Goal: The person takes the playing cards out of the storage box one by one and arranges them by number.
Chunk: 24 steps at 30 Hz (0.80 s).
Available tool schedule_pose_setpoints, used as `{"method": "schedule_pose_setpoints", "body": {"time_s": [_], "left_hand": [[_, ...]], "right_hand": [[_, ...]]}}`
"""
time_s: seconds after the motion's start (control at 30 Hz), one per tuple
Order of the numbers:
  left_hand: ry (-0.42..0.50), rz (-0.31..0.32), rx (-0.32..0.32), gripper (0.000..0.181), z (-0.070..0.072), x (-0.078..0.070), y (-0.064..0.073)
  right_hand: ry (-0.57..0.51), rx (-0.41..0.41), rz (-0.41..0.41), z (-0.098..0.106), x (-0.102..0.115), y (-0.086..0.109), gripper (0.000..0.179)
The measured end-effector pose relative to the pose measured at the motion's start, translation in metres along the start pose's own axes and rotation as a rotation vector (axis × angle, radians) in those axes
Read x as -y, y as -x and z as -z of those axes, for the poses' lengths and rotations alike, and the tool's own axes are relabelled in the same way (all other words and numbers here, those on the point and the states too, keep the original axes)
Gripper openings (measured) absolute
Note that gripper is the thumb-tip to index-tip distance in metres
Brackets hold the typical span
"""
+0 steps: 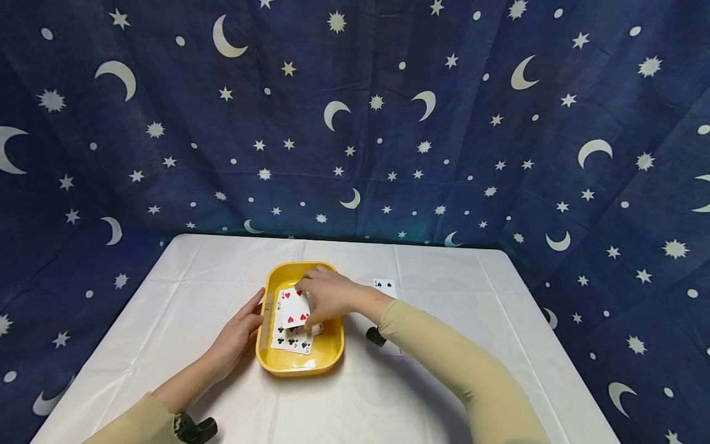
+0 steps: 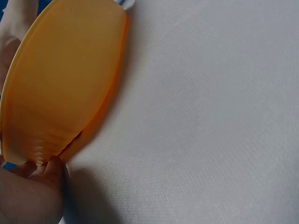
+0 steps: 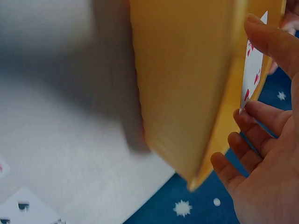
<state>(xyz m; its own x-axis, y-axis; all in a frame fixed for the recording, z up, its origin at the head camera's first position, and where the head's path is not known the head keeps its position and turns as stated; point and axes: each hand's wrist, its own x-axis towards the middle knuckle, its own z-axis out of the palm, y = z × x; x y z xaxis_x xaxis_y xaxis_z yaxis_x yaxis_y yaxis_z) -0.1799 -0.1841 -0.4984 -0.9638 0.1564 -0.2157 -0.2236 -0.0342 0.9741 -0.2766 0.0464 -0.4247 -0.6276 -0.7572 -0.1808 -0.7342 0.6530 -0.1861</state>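
Observation:
A yellow tray [image 1: 299,372] with rounded corners stands on the white table. Against its left side rests my left hand [image 1: 235,336], fingers touching the outer wall [image 2: 70,70]. Over the tray, my right hand [image 1: 333,293] pinches a playing card, the four of hearts [image 1: 294,311], at its edges between thumb and fingers. In the right wrist view this card [image 3: 253,70] is tilted, seen nearly edge-on. Below it, several overlapping cards [image 1: 285,343], some of them clubs, lie face up in the tray, partly hidden by the held card and the hand.
To the right of the tray a four of spades [image 1: 385,284] lies on the table [image 1: 444,296], and my right forearm covers part of that area. Card corners [image 3: 25,210] show low in the right wrist view. A dark blue curtain [image 1: 377,74] with moons and stars hangs behind the table.

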Motion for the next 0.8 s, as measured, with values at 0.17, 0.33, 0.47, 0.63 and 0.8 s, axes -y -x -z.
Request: {"method": "schedule_pose_setpoints", "body": {"time_s": [0.17,0.33,0.47,0.63,0.8], "left_hand": [[-0.006,-0.010,0.004,0.068,0.000,0.001,-0.001],[-0.032,0.003,-0.011,0.068,0.001,0.003,-0.002],[-0.038,0.013,-0.018,0.068,0.001,0.004,-0.002],[-0.041,0.011,-0.017,0.068,0.000,0.003,-0.003],[-0.036,0.015,-0.025,0.067,-0.001,0.002,-0.002]], "right_hand": [[-0.039,-0.062,0.015,0.016,-0.012,0.017,0.080],[-0.067,-0.121,-0.020,0.030,-0.032,0.034,0.083],[-0.103,-0.159,-0.068,0.036,-0.050,0.051,0.085],[-0.169,-0.197,-0.131,0.040,-0.073,0.076,0.084],[-0.200,-0.196,-0.221,0.039,-0.098,0.100,0.083]]}}
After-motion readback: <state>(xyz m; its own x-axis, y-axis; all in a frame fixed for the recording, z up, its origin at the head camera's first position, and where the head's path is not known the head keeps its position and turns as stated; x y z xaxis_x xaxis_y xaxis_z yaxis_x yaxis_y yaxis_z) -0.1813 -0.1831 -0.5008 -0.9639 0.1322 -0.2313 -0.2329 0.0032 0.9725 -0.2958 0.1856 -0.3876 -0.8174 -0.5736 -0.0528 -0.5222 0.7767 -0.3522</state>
